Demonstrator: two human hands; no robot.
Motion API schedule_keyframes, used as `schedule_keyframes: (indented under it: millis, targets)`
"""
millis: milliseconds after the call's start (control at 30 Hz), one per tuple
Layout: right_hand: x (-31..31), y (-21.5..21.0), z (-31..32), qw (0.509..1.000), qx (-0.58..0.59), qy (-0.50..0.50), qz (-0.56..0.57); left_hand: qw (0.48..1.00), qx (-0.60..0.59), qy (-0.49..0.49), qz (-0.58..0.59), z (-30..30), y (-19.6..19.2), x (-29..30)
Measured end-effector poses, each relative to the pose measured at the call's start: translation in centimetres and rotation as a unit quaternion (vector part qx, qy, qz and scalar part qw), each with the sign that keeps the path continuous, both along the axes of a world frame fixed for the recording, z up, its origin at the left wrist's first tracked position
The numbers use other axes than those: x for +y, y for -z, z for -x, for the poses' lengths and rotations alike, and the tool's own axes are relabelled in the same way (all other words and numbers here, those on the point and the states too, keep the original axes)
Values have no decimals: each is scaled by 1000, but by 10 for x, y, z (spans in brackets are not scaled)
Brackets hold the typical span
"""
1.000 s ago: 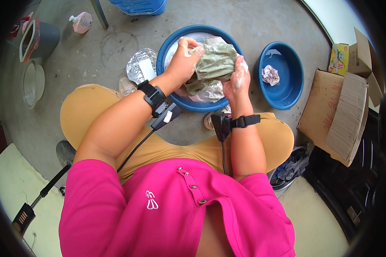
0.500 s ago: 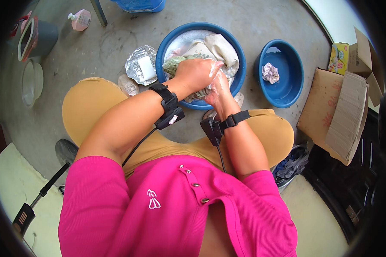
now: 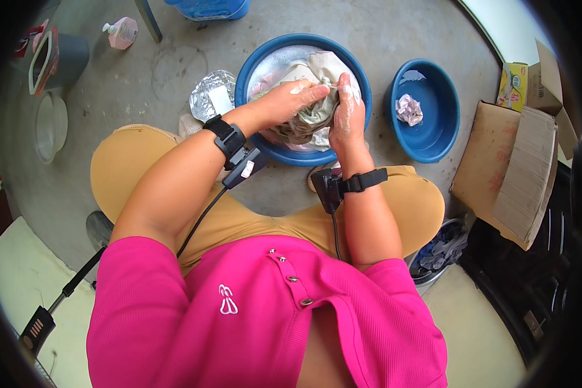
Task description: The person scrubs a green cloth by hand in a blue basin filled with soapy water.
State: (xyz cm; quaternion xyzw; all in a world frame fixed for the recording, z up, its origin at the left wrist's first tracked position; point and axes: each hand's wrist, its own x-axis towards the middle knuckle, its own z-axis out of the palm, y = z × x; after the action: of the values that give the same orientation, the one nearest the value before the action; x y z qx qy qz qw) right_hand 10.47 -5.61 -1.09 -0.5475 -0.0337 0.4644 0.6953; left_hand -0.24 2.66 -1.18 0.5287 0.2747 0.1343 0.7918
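Observation:
A wet grey-green cloth (image 3: pixel 307 116) lies bunched in a large blue basin (image 3: pixel 258 61) of soapy water on the concrete floor. My left hand (image 3: pixel 291 100) grips the cloth from the left side. My right hand (image 3: pixel 346 110), covered in suds, clasps the same cloth from the right. Both hands press together over the basin's near half. Each wrist wears a black band with a small device and a cable.
A smaller blue basin (image 3: pixel 443 129) with a crumpled pale cloth (image 3: pixel 409 108) stands to the right. A foil packet (image 3: pixel 212 96) lies left of the large basin. Open cardboard boxes (image 3: pixel 514 171) sit at the right; a grey bucket (image 3: pixel 58 59) and pink bottle (image 3: pixel 121 31) at far left.
The hands held the cloth spread and raised, then drew toward me at the basin's near edge, and now have pushed back out, bunching it over the basin.

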Motion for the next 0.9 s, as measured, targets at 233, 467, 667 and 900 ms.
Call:
schedule_keyframes:
  millis: [233, 467, 667, 900]
  targets:
    - [3, -22, -4, 995, -83, -41, -35, 979, 95, 46, -174, 8, -11, 20]
    - [-5, -9, -12, 959, -140, -225, 104, 997, -2, -29, -74, 14, -13, 37]
    - [-3, -5, -13, 967, -228, -105, 41, 998, -38, 33, -37, 17, -19, 34]
    - [-4, -2, -12, 903, -411, -121, 7, 960, 167, 152, -165, 12, -22, 21]
